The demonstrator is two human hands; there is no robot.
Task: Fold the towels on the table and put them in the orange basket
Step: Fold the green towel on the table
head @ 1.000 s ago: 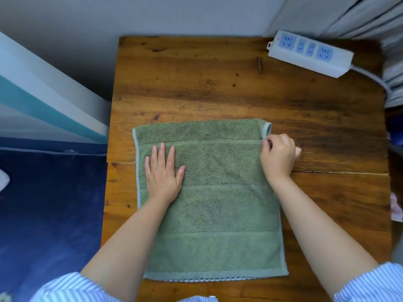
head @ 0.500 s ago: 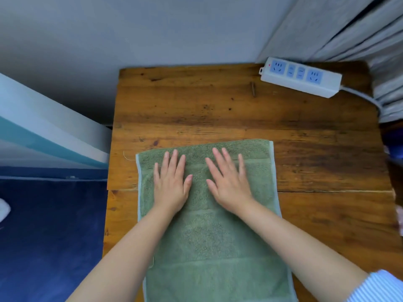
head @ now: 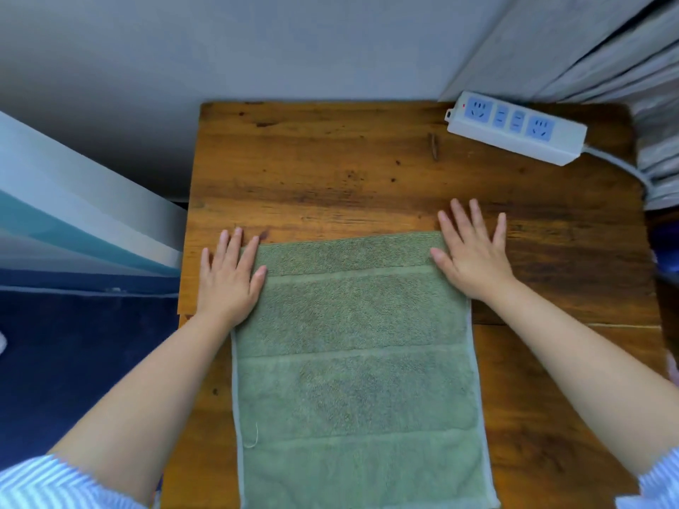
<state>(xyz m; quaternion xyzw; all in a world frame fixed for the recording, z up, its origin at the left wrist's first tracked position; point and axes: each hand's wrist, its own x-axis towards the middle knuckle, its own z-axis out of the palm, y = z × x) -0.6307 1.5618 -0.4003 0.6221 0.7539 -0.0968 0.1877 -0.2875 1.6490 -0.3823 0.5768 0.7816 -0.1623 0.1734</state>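
A green towel (head: 352,361) lies flat on the wooden table (head: 330,170), reaching from mid-table down to the near edge of the view. My left hand (head: 229,277) rests flat with straight fingers on the towel's far left corner, partly over the bare wood. My right hand (head: 472,251) lies flat with spread fingers on the far right corner, its fingertips on the table past the towel's edge. No orange basket is in view.
A white power strip (head: 514,128) with blue sockets lies at the table's far right corner, its cable running off to the right by grey curtains (head: 606,49). A white and teal panel (head: 73,214) stands left of the table above dark blue floor.
Both hands have slid apart from the middle of the towel's far part out to its left and right corners. Earlier the right hand pinched the right edge; now it lies flat.
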